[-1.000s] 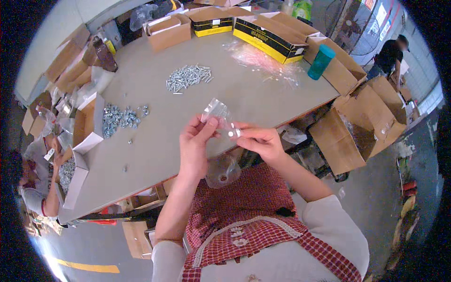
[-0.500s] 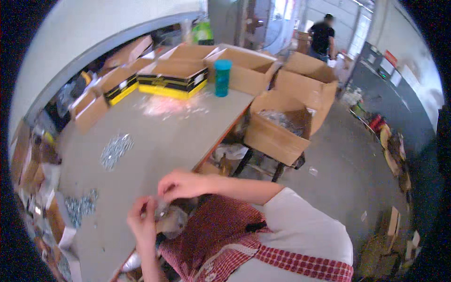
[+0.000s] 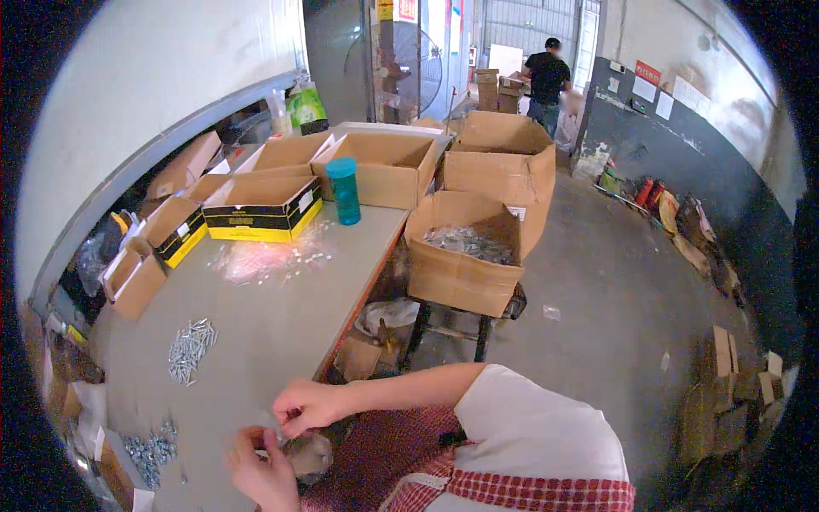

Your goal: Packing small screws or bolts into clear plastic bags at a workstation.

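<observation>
Fingertips of both my hands meet at the bottom left of the frame, pinched narrow around the mouth of a small clear plastic bag (image 3: 305,454). My right hand (image 3: 305,406) comes in from the right along my forearm and curls its thumb and forefinger down onto the bag's top edge, while my left hand (image 3: 260,468) sits lower, nearly at the bottom edge, cupping the bag from the left side. Whether the fingers pinch the film fully flat or leave a gap I cannot tell, since the knuckles cover the spot. The bag hangs just between the two hands, touching both, over the near edge of the grey table (image 3: 281,316) and just above my red checked apron (image 3: 401,461); something small and pale seems to lie inside it, too blurred to name. I judge I am at the closing or filling stage of a packet, and the next move calls for a steady pinch so the thin film does not slip or spill. Further up the table lies a loose heap of silvery screws (image 3: 190,350), well apart from my fingers, and a second scatter of small metal parts (image 3: 151,447) lies near my left hand at the lower left. A teal bottle (image 3: 345,190) and open cardboard boxes (image 3: 264,207) stand at the far end, in the upper middle of the frame.
</observation>
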`<state>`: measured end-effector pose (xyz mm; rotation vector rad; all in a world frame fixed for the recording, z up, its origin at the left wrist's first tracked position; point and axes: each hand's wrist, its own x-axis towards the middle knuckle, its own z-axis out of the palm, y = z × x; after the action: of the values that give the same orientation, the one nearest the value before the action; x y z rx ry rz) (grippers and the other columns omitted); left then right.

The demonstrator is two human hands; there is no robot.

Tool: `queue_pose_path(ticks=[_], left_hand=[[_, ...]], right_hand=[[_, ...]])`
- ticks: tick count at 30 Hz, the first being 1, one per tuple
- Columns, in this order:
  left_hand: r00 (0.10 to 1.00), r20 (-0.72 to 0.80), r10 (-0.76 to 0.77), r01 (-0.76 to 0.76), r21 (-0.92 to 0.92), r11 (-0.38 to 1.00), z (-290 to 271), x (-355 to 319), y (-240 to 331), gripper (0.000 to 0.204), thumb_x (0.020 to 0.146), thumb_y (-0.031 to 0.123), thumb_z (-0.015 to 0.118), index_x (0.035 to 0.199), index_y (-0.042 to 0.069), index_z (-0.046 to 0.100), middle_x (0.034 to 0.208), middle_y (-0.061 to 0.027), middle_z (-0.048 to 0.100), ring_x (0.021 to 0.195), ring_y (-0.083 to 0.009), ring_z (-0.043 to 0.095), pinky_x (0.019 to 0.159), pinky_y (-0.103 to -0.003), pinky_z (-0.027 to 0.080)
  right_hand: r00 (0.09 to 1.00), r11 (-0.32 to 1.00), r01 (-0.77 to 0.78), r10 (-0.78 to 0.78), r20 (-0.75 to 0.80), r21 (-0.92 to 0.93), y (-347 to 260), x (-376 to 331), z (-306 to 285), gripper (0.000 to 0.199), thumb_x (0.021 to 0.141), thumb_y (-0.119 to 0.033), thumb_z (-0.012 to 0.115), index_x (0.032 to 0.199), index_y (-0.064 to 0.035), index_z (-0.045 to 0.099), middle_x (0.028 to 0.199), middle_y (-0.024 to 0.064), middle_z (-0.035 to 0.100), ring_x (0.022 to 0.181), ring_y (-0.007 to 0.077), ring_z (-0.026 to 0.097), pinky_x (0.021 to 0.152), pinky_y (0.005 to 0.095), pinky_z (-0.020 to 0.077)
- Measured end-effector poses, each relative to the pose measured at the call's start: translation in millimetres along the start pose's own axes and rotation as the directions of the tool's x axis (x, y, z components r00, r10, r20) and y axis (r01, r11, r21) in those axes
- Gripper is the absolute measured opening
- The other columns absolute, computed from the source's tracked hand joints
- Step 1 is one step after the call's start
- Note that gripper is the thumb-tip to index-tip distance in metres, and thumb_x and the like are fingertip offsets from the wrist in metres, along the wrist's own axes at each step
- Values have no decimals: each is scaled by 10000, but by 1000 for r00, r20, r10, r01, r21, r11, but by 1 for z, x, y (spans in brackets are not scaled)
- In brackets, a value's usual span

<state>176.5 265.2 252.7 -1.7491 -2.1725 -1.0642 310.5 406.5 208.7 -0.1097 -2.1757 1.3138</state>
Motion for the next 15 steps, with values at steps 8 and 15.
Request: queue_pose_path(ticks=[8,15], left_hand=[[891,422,-166,417,-619,666,5,1,-8,304,981,293,592,857,16,601,700,-36,602,600,-112,543,508,-281,436],[881,430,-199,455,-654,604,18,-6,-30,254,972,251,610,840,34,595,703,-15,592,601,-93,528,513,-258,425]], right_hand=[[998,987,-51,56,-30,152,-6,3,16,149,759,-103,699,728,-19,580,590,48,604,525,119,583,471,295,436],[968,868,-249,218,121,429,-15,3,9,157,750,-83,676,649,-26,569,555,36,565,505,108,539,458,275,401]])
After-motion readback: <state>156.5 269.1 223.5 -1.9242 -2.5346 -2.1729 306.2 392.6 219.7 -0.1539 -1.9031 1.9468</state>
